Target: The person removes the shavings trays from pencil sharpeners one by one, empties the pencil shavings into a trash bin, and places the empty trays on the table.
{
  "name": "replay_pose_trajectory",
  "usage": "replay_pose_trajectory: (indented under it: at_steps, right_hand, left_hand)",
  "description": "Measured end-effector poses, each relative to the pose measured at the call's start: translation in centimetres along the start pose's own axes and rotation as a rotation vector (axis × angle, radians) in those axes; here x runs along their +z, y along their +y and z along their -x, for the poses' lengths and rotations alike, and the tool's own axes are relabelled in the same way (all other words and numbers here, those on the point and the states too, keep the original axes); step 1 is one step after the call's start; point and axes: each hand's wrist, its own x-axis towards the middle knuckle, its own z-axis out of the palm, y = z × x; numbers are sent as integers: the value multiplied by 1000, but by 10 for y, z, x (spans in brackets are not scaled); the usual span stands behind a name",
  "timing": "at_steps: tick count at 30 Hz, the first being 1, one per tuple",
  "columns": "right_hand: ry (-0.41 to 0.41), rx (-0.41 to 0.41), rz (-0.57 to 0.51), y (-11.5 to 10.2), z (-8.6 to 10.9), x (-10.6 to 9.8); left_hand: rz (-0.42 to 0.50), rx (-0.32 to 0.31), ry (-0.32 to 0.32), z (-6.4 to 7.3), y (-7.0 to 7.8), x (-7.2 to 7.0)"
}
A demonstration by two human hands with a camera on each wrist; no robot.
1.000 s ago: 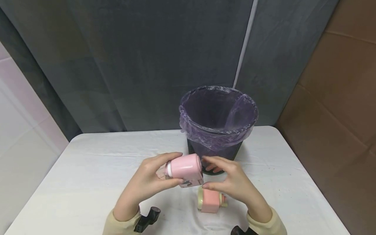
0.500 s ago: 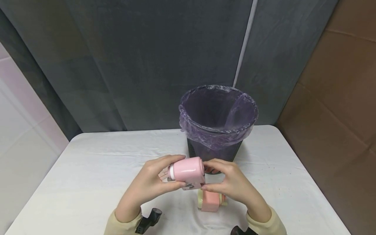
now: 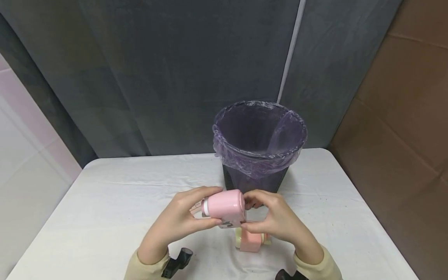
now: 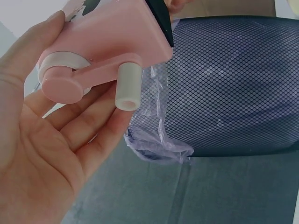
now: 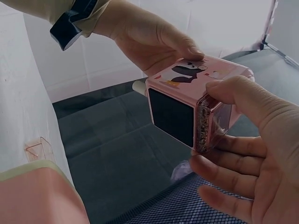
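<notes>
A pink crank pencil sharpener (image 3: 225,206) is held up over the table between both hands. My left hand (image 3: 185,212) grips its crank end, thumb on one side and fingers on the other; the crank arm and white knob (image 4: 128,86) show in the left wrist view. My right hand (image 3: 276,214) pinches the other end, thumb on the panda-printed side, fingers under a clear drawer (image 5: 202,127) with shavings in it. The sharpener's dark base (image 5: 171,115) faces the right wrist camera. Below, an orange and yellow-green sharpener (image 3: 250,242) lies on the cloth, partly hidden.
Behind the hands stands a dark mesh bin lined with a purple bag (image 3: 252,167). A small clear pinkish box (image 5: 39,149) lies on the white-covered table (image 3: 115,217). A dark curtain is at the back, a brown panel on the right.
The sharpener has come slightly right and toward me in my left hand. My right hand, earlier apart from its end, now pinches it.
</notes>
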Motion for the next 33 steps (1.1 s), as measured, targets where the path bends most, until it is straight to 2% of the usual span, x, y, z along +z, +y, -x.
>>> replay_pose_trajectory:
  at_steps: [6, 19, 33]
  right_hand:
    - [11, -6, -2, 0, 0, -1]
    - [20, -16, -6, 0, 0, 0]
    - [13, 2, -9, 0, 1, 0]
  left_hand:
    - [-15, 14, -1, -1, 0, 0]
    - [12, 57, -8, -1, -1, 2]
    - [-6, 78, -13, -1, -1, 2]
